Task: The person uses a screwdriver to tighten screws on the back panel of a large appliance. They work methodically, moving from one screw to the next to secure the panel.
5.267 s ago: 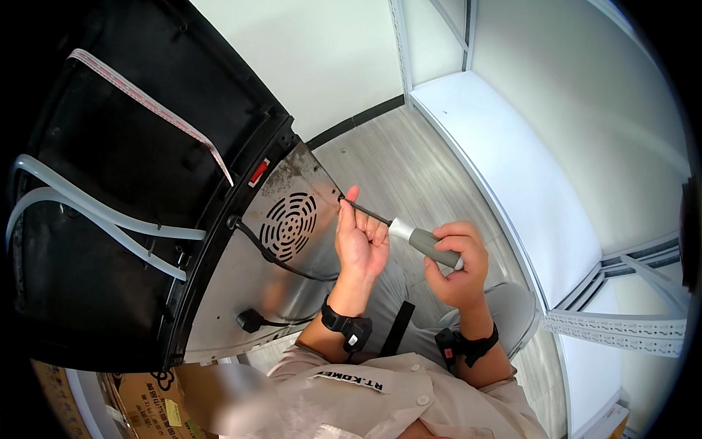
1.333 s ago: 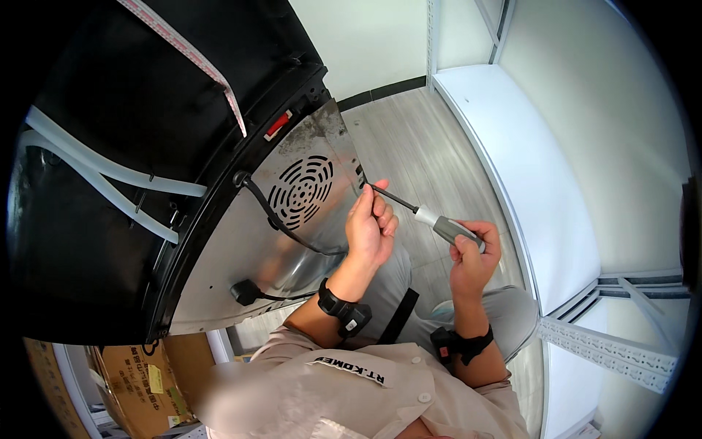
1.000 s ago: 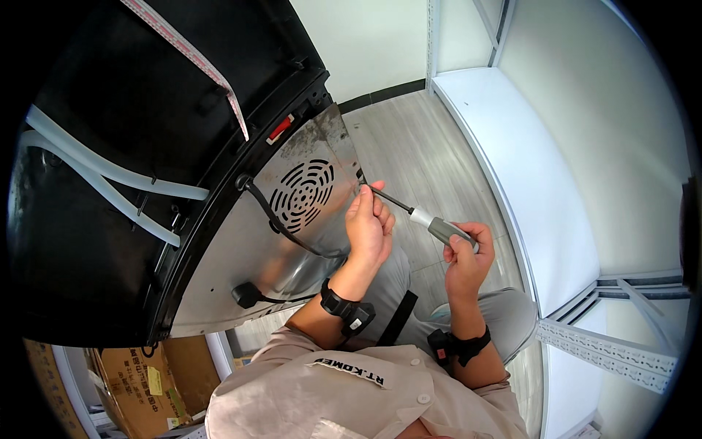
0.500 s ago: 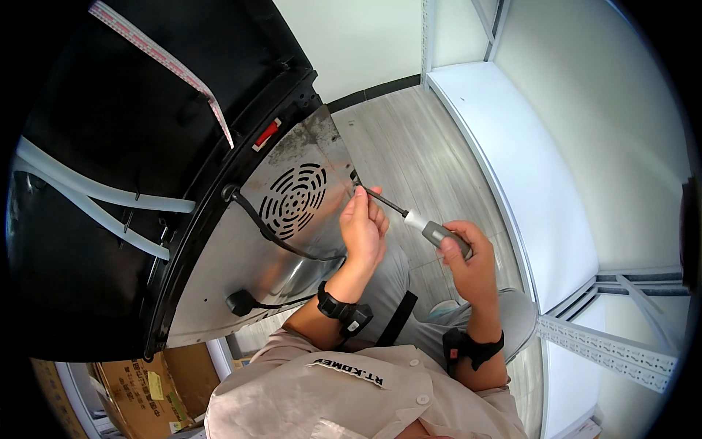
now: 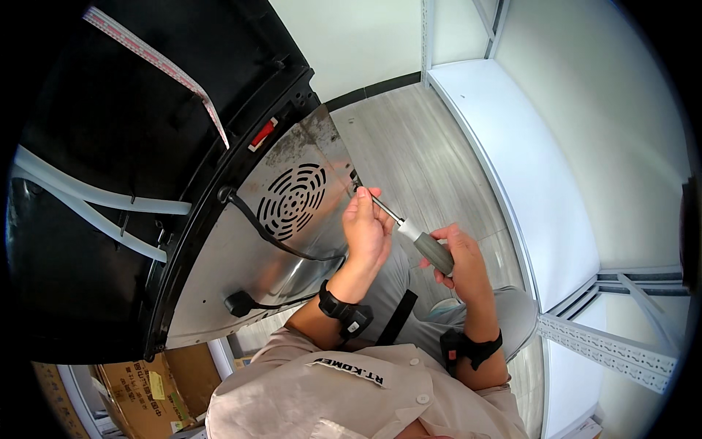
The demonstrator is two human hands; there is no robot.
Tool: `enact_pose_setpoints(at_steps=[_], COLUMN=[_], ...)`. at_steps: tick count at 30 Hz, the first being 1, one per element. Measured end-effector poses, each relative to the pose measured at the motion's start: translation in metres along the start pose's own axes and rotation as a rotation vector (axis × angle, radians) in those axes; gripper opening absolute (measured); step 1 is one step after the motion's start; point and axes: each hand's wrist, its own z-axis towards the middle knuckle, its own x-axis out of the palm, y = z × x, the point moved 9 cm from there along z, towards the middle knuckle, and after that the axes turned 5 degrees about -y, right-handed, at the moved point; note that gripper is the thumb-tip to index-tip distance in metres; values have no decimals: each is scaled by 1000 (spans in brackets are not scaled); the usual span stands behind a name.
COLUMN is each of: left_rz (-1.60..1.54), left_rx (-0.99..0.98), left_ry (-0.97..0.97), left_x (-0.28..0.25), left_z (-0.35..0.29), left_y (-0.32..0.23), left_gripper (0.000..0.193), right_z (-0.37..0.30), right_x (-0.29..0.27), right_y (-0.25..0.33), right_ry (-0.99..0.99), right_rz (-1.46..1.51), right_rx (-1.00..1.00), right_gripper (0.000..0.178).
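Observation:
A screwdriver [image 5: 431, 252] with a grey and white handle slants up and left to the right edge of a metal panel [image 5: 234, 271] on a black appliance. My right hand [image 5: 470, 269] holds the handle loosely, its fingers partly straightened around it. Closed near the tip, my left hand [image 5: 367, 227] steadies the thin metal shaft between thumb and fingers, right beside the panel's edge. The tip and whatever it meets are hidden by these fingers. Round vent slots [image 5: 295, 203] pierce the panel to the left of my left hand.
A black power cord [image 5: 256, 219] loops across the panel to a plug [image 5: 238, 304]. Two pale hoses [image 5: 102, 196] and a measuring tape [image 5: 157, 61] lie along the black side, near a red switch [image 5: 263, 134]. A cardboard box [image 5: 139, 395] stands lower left; white shelving [image 5: 537, 175] curves along the right.
My right hand has loosened and shifted its fingers around the handle, which has swung slightly lower and left. My left hand stays at the shaft near the panel's edge.

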Motion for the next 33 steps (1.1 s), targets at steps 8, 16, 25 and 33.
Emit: enact_pose_setpoints(at_steps=[8, 16, 25, 33], left_rz=[-43, 112, 25, -52], left_rx=[-112, -82, -68, -121], left_ry=[-4, 31, 63, 80], left_x=[7, 4, 12, 6], left_z=[-1, 3, -1, -2], left_y=[-4, -1, -1, -3], left_gripper=[27, 27, 25, 28], right_z=[-10, -10, 6, 1], right_x=[-24, -26, -19, -16], right_y=[42, 40, 7, 10], right_ry=[-218, -245, -160, -104], right_rz=[-182, -7, 236, -65], right_rx=[-582, -573, -124, -134], right_gripper=[21, 20, 19, 18])
